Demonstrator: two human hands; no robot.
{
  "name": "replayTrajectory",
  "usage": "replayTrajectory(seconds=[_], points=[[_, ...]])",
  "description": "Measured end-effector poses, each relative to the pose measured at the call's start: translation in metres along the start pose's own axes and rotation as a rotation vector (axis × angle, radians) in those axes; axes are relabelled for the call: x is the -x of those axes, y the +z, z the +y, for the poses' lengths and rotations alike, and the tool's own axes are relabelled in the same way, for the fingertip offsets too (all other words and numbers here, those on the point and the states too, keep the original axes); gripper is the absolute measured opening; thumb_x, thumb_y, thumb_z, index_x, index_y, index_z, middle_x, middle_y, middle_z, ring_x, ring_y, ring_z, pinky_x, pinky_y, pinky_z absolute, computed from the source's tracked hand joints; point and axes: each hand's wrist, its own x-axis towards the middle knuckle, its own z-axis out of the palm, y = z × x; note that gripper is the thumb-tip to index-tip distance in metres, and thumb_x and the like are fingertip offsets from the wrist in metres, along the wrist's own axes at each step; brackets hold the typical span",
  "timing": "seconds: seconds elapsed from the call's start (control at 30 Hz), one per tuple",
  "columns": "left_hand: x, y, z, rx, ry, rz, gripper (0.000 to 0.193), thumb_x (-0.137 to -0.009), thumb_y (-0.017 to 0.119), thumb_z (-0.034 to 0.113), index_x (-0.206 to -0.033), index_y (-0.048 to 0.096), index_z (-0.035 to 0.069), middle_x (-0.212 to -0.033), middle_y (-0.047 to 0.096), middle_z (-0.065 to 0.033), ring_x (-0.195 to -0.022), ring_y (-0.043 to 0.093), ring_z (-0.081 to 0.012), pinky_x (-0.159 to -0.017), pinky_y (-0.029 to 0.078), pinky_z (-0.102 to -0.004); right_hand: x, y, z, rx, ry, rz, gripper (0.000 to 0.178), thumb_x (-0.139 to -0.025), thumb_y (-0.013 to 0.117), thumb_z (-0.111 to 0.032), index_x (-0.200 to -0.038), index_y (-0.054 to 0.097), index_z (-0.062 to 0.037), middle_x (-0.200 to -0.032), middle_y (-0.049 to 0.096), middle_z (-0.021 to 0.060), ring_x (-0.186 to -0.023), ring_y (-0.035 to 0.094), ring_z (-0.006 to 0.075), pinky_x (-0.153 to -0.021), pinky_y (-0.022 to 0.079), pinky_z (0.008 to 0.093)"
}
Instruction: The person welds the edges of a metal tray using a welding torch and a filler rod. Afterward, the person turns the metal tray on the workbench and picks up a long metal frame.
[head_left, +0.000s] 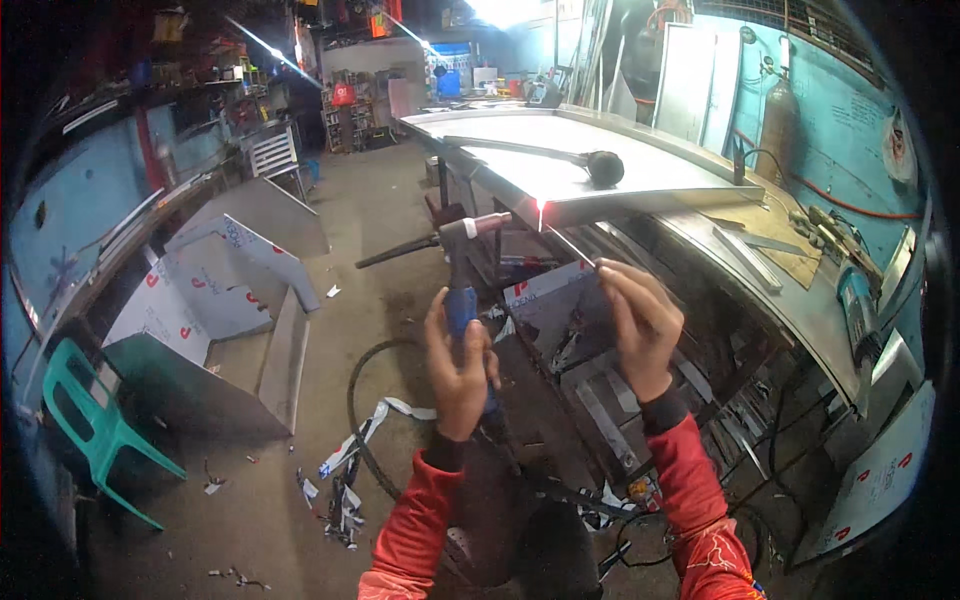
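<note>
My left hand (460,370) is closed around the blue handle of a TIG welding torch (466,242), its nozzle pointing right toward the near corner of a shallow metal tray (500,135). That corner glows bright red and white. My right hand (641,322) pinches a thin filler rod (572,247) between thumb and fingers, its far tip close to the glowing corner. Whether rod and metal touch, I cannot tell. On the tray lies a mallet (604,169) with a dark round head, its long handle stretching left.
The tray rests on a metal workbench (730,265). Along the bench's right side lies a teal angle grinder (857,303), with a gas cylinder (779,120) behind. Bent sheet metal (180,300) and a green plastic chair (95,415) stand at left. A dark hose (357,410) and scraps lie on the floor.
</note>
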Motion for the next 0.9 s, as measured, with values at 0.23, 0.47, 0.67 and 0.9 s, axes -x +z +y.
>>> replayTrajectory(seconds=[0.23, 0.47, 0.67, 0.9], points=[[0.009, 0.013, -0.003, 0.123, -0.12, -0.047, 0.055, -0.107, 0.053, 0.024, -0.154, 0.028, 0.013, -0.087, 0.055, -0.0052, -0.056, 0.05, -0.0088, -0.046, 0.044, -0.0246, 0.054, 0.003, -0.009, 0.035, 0.06, -0.207, 0.034, -0.085, 0.068, 0.01, -0.117, 0.072, -0.0026, -0.12, 0.07, 0.0173, -0.1, 0.072, 0.0289, -0.086, 0.058, 0.0356], [-0.001, 0.0, 0.003, -0.026, -0.019, -0.06, 0.057, -0.106, 0.053, 0.024, -0.155, 0.027, 0.013, -0.085, 0.055, -0.0042, -0.055, 0.051, -0.0083, -0.045, 0.044, -0.0239, 0.072, 0.02, 0.027, -0.172, 0.284, -0.471, 0.037, -0.089, 0.067, 0.006, -0.124, 0.069, -0.0033, -0.123, 0.07, 0.0182, -0.103, 0.073, 0.0263, -0.087, 0.058, 0.0325], [-0.004, -0.001, 0.01, -0.002, -0.065, -0.057, 0.059, -0.106, 0.053, 0.02, -0.157, 0.025, 0.012, -0.084, 0.055, -0.0038, -0.055, 0.052, -0.0081, -0.044, 0.043, -0.0236, 0.074, 0.054, 0.037, -0.351, 0.703, -0.335, 0.037, -0.093, 0.065, 0.003, -0.13, 0.062, -0.0012, -0.111, 0.074, 0.0175, -0.099, 0.073, 0.018, -0.083, 0.057, 0.0321], [-0.008, -0.002, 0.007, 0.049, -0.11, -0.05, 0.057, -0.106, 0.053, 0.019, -0.156, 0.027, 0.013, -0.084, 0.055, -0.0041, -0.054, 0.052, -0.0086, -0.044, 0.044, -0.0246, 0.066, 0.074, 0.044, -0.258, 0.6, -0.395, 0.033, -0.098, 0.061, -0.001, -0.131, 0.061, 0.0026, -0.105, 0.075, 0.0179, -0.094, 0.074, 0.0192, -0.08, 0.056, 0.0332]])
